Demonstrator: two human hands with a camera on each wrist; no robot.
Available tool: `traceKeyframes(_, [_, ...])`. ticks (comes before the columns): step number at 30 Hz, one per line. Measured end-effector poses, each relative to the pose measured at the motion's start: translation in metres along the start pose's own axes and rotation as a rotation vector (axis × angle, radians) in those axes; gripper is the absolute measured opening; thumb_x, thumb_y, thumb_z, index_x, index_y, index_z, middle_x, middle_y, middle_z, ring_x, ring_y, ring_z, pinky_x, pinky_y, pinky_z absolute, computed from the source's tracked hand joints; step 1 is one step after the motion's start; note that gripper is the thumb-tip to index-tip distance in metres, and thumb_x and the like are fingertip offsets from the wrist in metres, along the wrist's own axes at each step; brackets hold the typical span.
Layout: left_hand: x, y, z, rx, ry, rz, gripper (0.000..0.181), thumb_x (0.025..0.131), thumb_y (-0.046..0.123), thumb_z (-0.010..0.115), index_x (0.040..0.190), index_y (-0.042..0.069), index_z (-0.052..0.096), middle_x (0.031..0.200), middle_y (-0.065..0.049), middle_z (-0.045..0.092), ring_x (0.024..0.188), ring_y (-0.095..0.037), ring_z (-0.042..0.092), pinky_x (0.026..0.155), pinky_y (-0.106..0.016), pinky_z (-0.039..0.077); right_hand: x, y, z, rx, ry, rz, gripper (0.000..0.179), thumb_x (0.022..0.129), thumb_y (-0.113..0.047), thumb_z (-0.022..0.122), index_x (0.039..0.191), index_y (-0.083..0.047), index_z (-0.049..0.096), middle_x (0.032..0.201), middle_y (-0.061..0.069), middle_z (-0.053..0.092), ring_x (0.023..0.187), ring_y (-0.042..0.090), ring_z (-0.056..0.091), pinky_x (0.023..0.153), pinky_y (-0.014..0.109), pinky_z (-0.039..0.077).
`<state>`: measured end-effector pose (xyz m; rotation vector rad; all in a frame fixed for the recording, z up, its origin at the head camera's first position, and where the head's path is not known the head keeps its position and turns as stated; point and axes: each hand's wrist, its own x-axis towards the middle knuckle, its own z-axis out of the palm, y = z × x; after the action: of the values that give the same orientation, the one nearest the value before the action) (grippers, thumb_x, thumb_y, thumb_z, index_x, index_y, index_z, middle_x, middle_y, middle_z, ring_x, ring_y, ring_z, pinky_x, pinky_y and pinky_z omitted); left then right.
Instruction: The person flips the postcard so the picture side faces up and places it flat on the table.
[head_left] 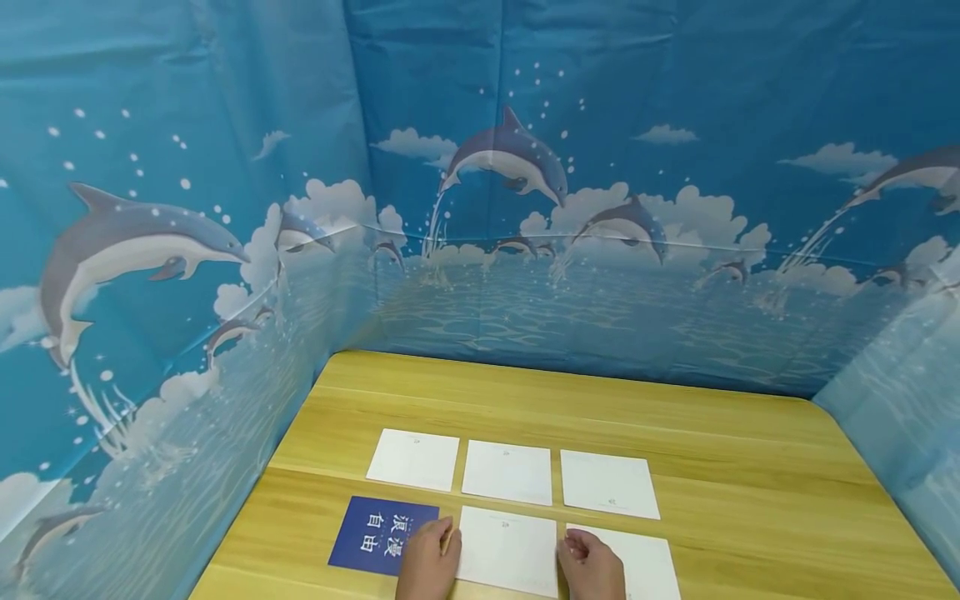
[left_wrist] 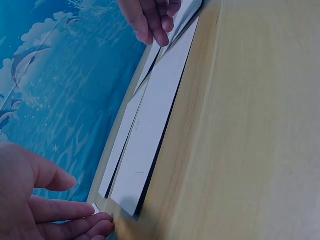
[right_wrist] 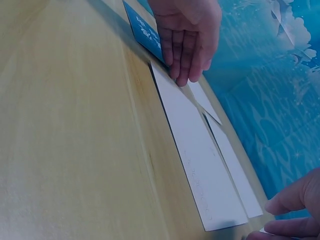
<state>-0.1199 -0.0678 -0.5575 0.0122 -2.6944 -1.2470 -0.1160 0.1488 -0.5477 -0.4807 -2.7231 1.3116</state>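
Note:
A white card (head_left: pixel 508 550) lies flat on the wooden table, in the middle of the front row, with a hand on each side. By its left edge is my left hand (head_left: pixel 429 558), which overlaps part of a dark blue card (head_left: pixel 367 533) with white characters. My right hand (head_left: pixel 592 567) is at the opposite edge, covering a corner of another white card (head_left: pixel 648 560). In the left wrist view the left hand (left_wrist: pixel 45 200) has thumb and fingers apart, nothing between them. Thumb and fingers of the right hand (right_wrist: pixel 297 210) are likewise apart in the right wrist view.
Behind the front row lie three more white cards, at left (head_left: pixel 415 458), middle (head_left: pixel 507 472) and right (head_left: pixel 609 483). The yellowish wooden table (head_left: pixel 750 450) meets a blue dolphin-print sheet (head_left: pixel 465 308) at its back and sides.

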Motion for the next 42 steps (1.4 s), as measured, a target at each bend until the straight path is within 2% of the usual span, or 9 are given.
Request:
traceKeyframes(11, [-0.001, 0.004, 0.001, 0.015, 0.015, 0.014, 0.024, 0.083, 0.011, 0.063, 0.1, -0.007, 0.066, 0.092, -0.014, 0.063, 0.09, -0.032, 0.06, 0.079, -0.045, 0.046, 0.001, 0.0, 0.009, -0.035, 0.012, -0.032, 0.02, 0.076, -0.007, 0.068, 0.089, 0.009, 0.067, 0.069, 0.001, 0.061, 0.061, 0.012, 0.052, 0.055, 0.028, 0.042])
traceKeyframes(18, [0.0, 0.003, 0.003, 0.026, -0.007, 0.006, 0.024, 0.083, 0.01, 0.062, 0.099, -0.007, 0.066, 0.088, -0.011, 0.062, 0.087, -0.029, 0.06, 0.077, -0.044, 0.047, 0.0, -0.001, 0.01, -0.04, -0.014, -0.02, 0.019, 0.077, -0.008, 0.068, 0.087, 0.008, 0.067, 0.069, 0.001, 0.061, 0.061, 0.012, 0.052, 0.055, 0.028, 0.043])
traceKeyframes(24, [0.0, 0.004, 0.008, 0.015, 0.021, -0.006, 0.022, 0.081, 0.009, 0.063, 0.097, -0.005, 0.067, 0.082, -0.004, 0.06, 0.079, -0.021, 0.058, 0.071, -0.039, 0.047, -0.001, -0.002, 0.012, -0.022, -0.003, -0.019, 0.018, 0.076, -0.007, 0.068, 0.086, 0.008, 0.067, 0.067, 0.0, 0.06, 0.06, 0.012, 0.051, 0.054, 0.028, 0.043])
traceKeyframes(30, [0.001, 0.006, 0.01, -0.023, 0.03, -0.049, 0.021, 0.08, 0.007, 0.063, 0.098, -0.005, 0.067, 0.08, 0.0, 0.058, 0.075, -0.016, 0.055, 0.069, -0.035, 0.047, -0.003, -0.005, 0.013, -0.015, 0.016, -0.004, 0.017, 0.076, -0.006, 0.068, 0.085, 0.008, 0.068, 0.067, 0.001, 0.061, 0.059, 0.012, 0.051, 0.054, 0.028, 0.043])
traceKeyframes(35, [0.002, 0.005, 0.01, -0.035, 0.027, -0.051, 0.024, 0.075, 0.004, 0.067, 0.097, -0.005, 0.067, 0.08, -0.001, 0.059, 0.075, -0.017, 0.055, 0.068, -0.033, 0.047, -0.004, -0.007, 0.013, -0.006, 0.013, 0.018, 0.017, 0.077, -0.006, 0.068, 0.086, 0.007, 0.068, 0.067, 0.0, 0.06, 0.06, 0.012, 0.05, 0.054, 0.028, 0.042])
traceKeyframes(42, [0.002, 0.002, 0.009, -0.023, -0.025, -0.023, 0.039, 0.065, 0.001, 0.073, 0.102, -0.006, 0.064, 0.084, -0.001, 0.058, 0.079, -0.019, 0.055, 0.073, -0.038, 0.046, -0.003, -0.006, 0.012, 0.009, 0.016, 0.05, 0.017, 0.077, -0.006, 0.067, 0.088, 0.007, 0.068, 0.067, 0.0, 0.059, 0.061, 0.012, 0.049, 0.055, 0.028, 0.042])
